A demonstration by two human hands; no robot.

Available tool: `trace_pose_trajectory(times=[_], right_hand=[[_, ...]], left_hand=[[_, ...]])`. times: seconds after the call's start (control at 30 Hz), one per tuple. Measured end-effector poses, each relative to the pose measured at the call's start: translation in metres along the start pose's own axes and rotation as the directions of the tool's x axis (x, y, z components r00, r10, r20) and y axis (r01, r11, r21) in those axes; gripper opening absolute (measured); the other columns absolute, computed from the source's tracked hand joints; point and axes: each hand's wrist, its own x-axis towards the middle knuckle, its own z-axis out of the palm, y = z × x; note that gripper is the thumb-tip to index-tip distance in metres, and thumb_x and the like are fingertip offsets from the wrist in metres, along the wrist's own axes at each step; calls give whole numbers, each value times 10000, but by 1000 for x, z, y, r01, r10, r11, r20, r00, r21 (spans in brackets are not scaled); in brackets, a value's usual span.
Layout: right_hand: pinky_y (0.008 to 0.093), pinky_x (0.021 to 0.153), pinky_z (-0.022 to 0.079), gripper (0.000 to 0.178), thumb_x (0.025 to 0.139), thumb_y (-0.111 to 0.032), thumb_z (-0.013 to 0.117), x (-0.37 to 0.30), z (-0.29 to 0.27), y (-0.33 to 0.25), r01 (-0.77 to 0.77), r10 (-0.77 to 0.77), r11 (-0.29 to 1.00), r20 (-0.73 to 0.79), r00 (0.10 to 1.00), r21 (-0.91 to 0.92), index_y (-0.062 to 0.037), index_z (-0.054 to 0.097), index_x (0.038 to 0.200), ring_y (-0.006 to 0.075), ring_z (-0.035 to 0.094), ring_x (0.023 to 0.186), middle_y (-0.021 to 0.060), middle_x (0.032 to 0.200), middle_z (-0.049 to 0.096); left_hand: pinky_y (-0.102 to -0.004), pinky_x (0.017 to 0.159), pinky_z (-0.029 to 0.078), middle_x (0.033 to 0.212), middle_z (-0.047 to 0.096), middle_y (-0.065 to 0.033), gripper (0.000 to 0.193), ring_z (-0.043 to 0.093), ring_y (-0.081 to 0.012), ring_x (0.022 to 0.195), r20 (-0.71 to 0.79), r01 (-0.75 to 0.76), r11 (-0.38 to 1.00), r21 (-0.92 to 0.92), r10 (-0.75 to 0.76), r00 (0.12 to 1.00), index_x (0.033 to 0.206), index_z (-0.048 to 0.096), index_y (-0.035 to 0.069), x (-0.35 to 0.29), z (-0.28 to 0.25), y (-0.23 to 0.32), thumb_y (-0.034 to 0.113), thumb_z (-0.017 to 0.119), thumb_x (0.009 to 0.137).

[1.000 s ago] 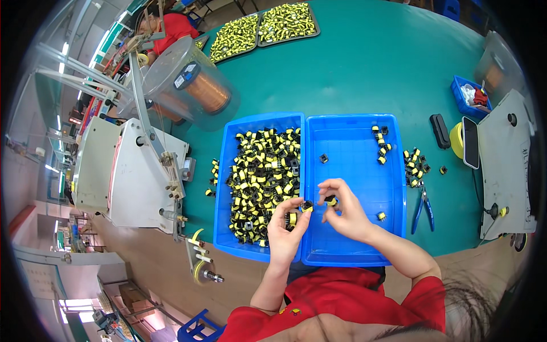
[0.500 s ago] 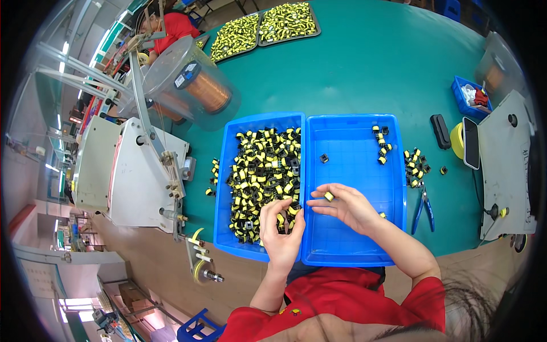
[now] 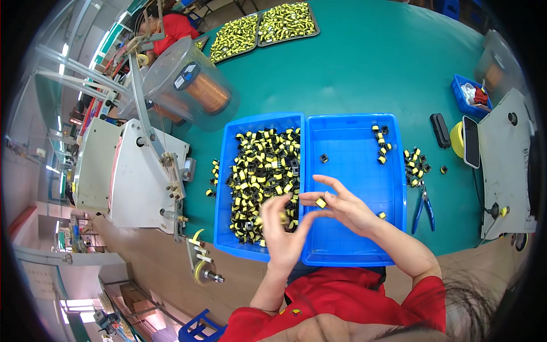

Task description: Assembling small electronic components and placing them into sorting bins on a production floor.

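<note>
Small black bobbins wrapped in yellow tape (image 3: pixel 268 165) fill the left blue bin (image 3: pixel 225 171) in a loose heap. My left hand (image 3: pixel 282 233) hangs over the near right part of that heap, its fingers curled and smeared by motion. Blurred yellow shows at those fingers, but whether they grip a bobbin is unclear. Over the right blue bin (image 3: pixel 336 251), my right hand (image 3: pixel 353 214) pinches one yellow-taped bobbin (image 3: pixel 321 202). The two hands nearly meet, the left thumb reaching toward the right fingers. Several bobbins (image 3: pixel 382 145) stand in the right bin's far right corner, and a black one (image 3: pixel 323 158) lies alone.
Right of the bins are loose bobbins (image 3: pixel 419 165), blue-handled pliers (image 3: pixel 423 211) and a grey machine (image 3: pixel 507 165). A white machine (image 3: pixel 148 176) and copper wire spool (image 3: pixel 205 88) stand left. Trays of yellow parts (image 3: pixel 288 25) sit at the back, near another person in red (image 3: pixel 174 31).
My right hand's fingers have shifted slightly left, bringing its bobbin closer to my left hand. My left hand's fingers have moved and blurred. The bins stay put.
</note>
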Motion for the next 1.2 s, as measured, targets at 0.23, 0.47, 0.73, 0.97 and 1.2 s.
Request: trace_pose_trajectory(times=[0.23,0.47,0.73,0.97,1.2], right_hand=[[397,969,381,531,961,-399,376,1,-1,1,-44,47,997,48,998,-64,-121,230,1390,239,441,1208,158,1344,417],[362,895,434,424,983,-371,318,-1,-6,3,-19,20,992,14,1000,-122,-89,411,1287,209,492,1145,117,1267,495],[330,747,486,225,931,-175,461,-22,2,-36,-89,-401,276,-199,894,-957,-32,567,1069,229,606,899,115,954,625],[428,697,471,195,843,-200,577,-112,-66,-52,-875,-629,-173,-633,452,-453,-33,541,936,326,589,847,157,908,603],[410,676,479,217,786,-215,648,-134,-79,-18,-750,-467,-194,-613,637,-632,-35,547,852,307,595,817,132,822,589]], left_hand=[[-283,697,457,928,586,-98,276,570,-204,846,44,36,982,-188,-28,999,941,596,12,-8,19,7,-29,697,688],[-168,476,329,957,573,-69,311,441,-50,632,481,647,435,-627,-438,760,1149,512,4,-4,2,1,22,592,848],[-184,471,316,976,586,-106,343,406,-83,646,645,693,81,-717,-302,702,1205,470,-19,-4,-19,-17,226,419,971],[-175,467,318,960,582,-123,288,424,-72,624,579,667,115,-736,-403,709,1178,499,5,1,-37,-25,166,461,942],[-175,493,328,1113,521,-86,246,439,-49,665,9,498,608,-618,-629,778,1123,507,15,7,-59,-54,54,509,880]])
